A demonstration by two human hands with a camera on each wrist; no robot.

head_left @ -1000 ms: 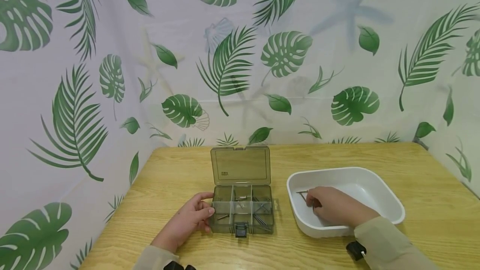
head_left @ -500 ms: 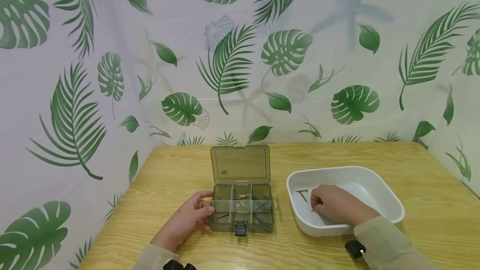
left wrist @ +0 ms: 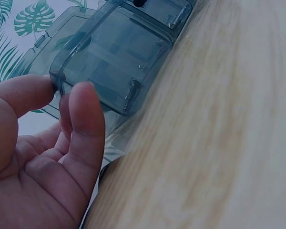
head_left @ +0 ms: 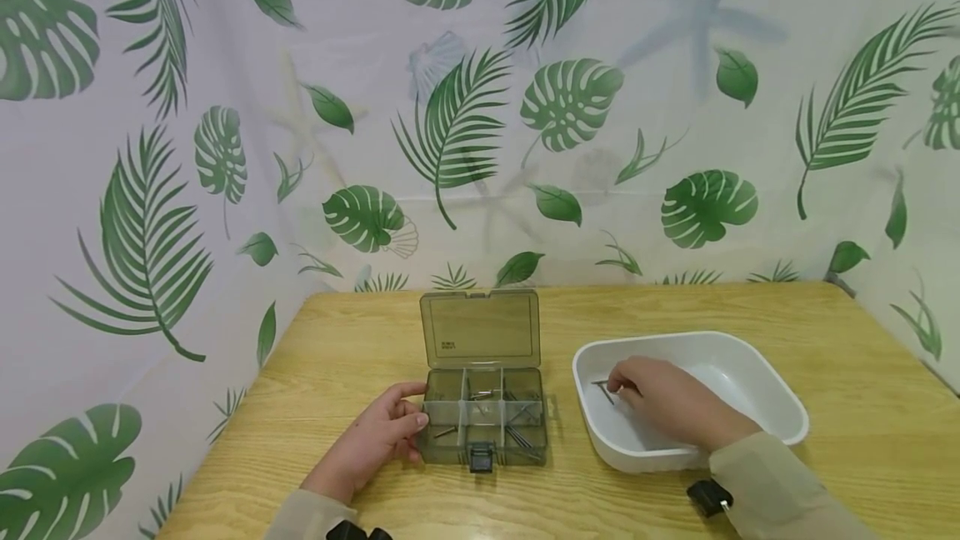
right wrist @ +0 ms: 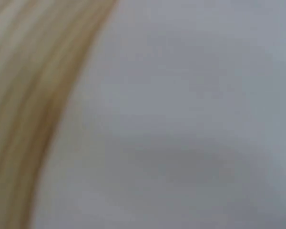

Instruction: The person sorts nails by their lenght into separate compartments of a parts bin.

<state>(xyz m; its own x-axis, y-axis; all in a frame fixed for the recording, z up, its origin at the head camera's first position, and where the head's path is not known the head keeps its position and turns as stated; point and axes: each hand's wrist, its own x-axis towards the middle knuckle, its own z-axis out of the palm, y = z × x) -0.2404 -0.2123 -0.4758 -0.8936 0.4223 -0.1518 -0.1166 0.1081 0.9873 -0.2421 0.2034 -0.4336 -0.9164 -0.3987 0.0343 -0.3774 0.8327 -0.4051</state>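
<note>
In the head view, my left hand [head_left: 386, 427] holds the left side of a smoky, see-through compartment box [head_left: 483, 457], its lid [head_left: 480, 327] standing open. The left wrist view shows fingers [left wrist: 86, 109] at the corner of the box [left wrist: 109, 57]. Several screws [head_left: 519, 438] lie in some of its compartments. My right hand [head_left: 667, 402] reaches into a white tray [head_left: 765, 373], its bent fingertips beside thin metal screws [head_left: 606, 392] on the tray floor. Whether the fingers pinch one is hidden. Only blurred tray [right wrist: 181, 95] and table show in the right wrist view.
Both containers stand on a wood-grain table [head_left: 360, 340], the tray to the right of the box with a narrow gap between. A leaf-printed cloth [head_left: 480, 148] hangs behind and at the sides. The box's front latch [head_left: 482, 458] hangs down.
My right hand first drew slightly right, uncovering the screws and a small tip by its fingertips, then came back up and left over the screws. My left hand and the box stayed put.
</note>
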